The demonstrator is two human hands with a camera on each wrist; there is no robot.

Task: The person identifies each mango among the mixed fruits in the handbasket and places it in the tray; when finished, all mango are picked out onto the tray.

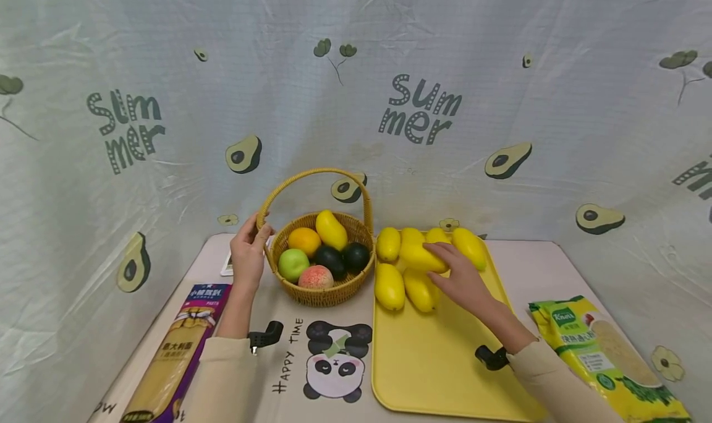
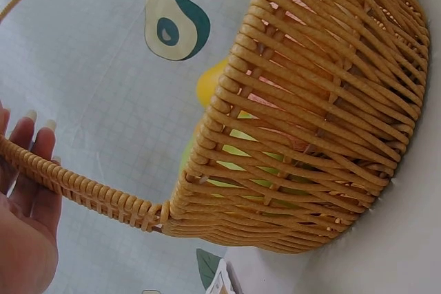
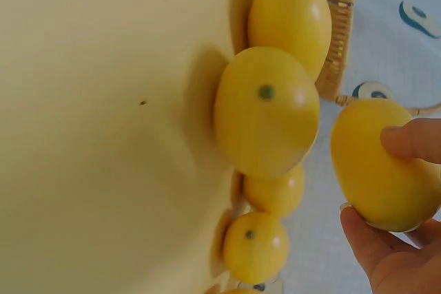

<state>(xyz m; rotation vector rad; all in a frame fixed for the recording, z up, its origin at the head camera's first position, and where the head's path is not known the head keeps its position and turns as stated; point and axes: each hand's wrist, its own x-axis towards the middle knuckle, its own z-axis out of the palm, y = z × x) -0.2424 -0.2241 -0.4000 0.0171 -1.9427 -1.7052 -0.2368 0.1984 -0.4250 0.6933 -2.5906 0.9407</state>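
My left hand (image 1: 248, 250) holds the left side of the wicker basket's handle (image 2: 89, 187), with fingers behind it. The wicker basket (image 1: 319, 297) stands upright. In it lie a mango (image 1: 331, 230), an orange (image 1: 304, 242), a green apple (image 1: 293, 265), a peach (image 1: 316, 277) and two dark avocados (image 1: 355, 257). My right hand (image 1: 458, 277) grips a yellow mango (image 3: 386, 163) between thumb and fingers, raised over the yellow tray (image 1: 439, 361). Several more mangoes (image 1: 389, 287) lie in the tray's far part, below and around the held one.
A purple pasta packet (image 1: 178, 349) lies at the left of the table. On the right is a green and yellow Knorr bag (image 1: 606, 355). A panda print (image 1: 336, 367) marks the tablecloth before the basket. Behind hangs a patterned curtain (image 1: 311, 120).
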